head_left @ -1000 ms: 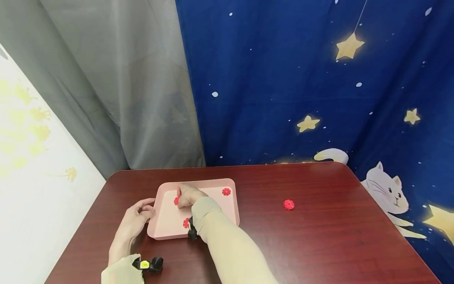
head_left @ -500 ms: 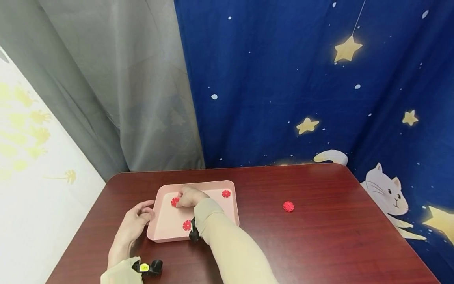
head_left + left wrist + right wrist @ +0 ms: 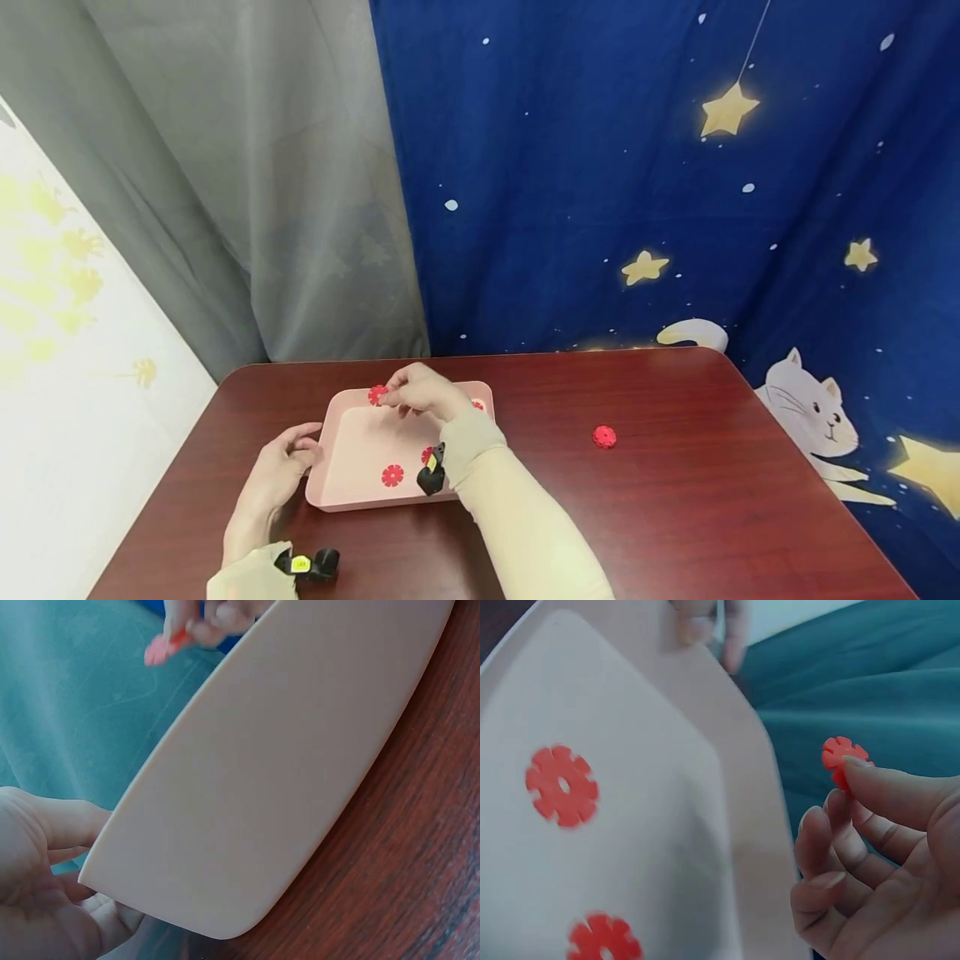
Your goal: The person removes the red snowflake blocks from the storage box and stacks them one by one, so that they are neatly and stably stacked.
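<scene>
Disc (image 3: 375, 394) aloft, my right hand (image 3: 426, 393) pinching it by one side, perhaps to leave the rest free, over the far-left corner of the pink tray (image 3: 356, 454), while my left hand (image 3: 277, 468) rests relaxed against its left edge, seemingly steadying it.

Head view bright; tray (image 3: 377, 446) shadowed; right-wrist view blurred.

Head view from above, facing forward-down, close wrist views, all sharing pink tray (image 3: 358, 446)
</scene>
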Tool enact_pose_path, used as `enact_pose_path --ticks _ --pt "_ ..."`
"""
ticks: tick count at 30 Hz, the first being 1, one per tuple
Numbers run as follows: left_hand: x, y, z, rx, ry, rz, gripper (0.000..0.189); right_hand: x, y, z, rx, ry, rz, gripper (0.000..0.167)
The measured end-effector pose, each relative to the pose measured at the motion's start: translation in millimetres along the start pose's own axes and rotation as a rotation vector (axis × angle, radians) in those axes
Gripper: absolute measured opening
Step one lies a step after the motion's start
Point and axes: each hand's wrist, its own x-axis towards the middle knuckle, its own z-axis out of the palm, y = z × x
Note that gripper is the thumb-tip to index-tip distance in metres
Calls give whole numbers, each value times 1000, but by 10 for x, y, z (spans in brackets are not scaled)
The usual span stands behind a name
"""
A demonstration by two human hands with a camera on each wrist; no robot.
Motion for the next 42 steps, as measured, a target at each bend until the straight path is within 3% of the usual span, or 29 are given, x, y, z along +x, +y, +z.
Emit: enact_pose_path --ticks 7,19,28,35,42 --pt "-21 23 -5 6 -10 7 46 -407 36 -365 53 93 -98 12" --pt "-28 32 -34 29 2 26 44 -1038 284 -962 203 326 -131 17" --pt "-33 1 -7 42 18 38 42 -1495 856 -1415 232 489 -78 21" --pt "-9 11 -12 96 1 38 42 -1885 1307 -1635 234 611 82 19" --pt "-10 -3 -12 118 4 21 42 -2053 1597 -1777 266 683 166 18"
